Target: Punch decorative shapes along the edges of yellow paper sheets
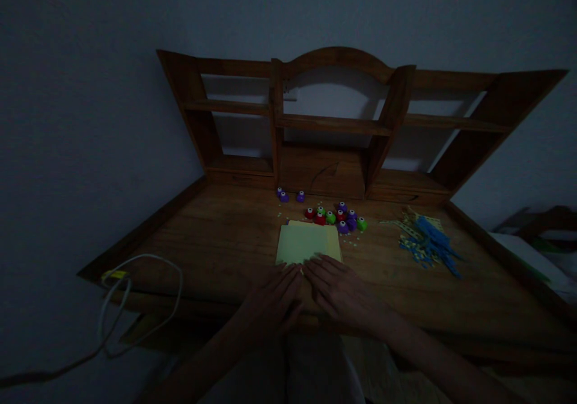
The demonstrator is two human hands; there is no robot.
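Note:
A stack of pale green and yellowish paper sheets (301, 243) lies on the wooden desk in front of me. My left hand (274, 296) rests at the near edge of the sheets, its fingers stretched out and pointing forward. Beside it, my right hand (336, 287) lies flat over the lower right part of the paper, fingers extended. The fingertips of both hands almost meet at the near edge. Just beyond the paper stand several small craft punches in red (320, 218), green (362, 223) and purple (343, 227). Dim light hides fine detail under the fingers.
Blue and yellow paper scraps (430, 241) are heaped to the right on the desk (216, 229). Tiny paper bits lie around the punches. A wooden shelf unit (324, 124) rises at the back. At the left front corner, a white cable (180, 284) loops over the edge.

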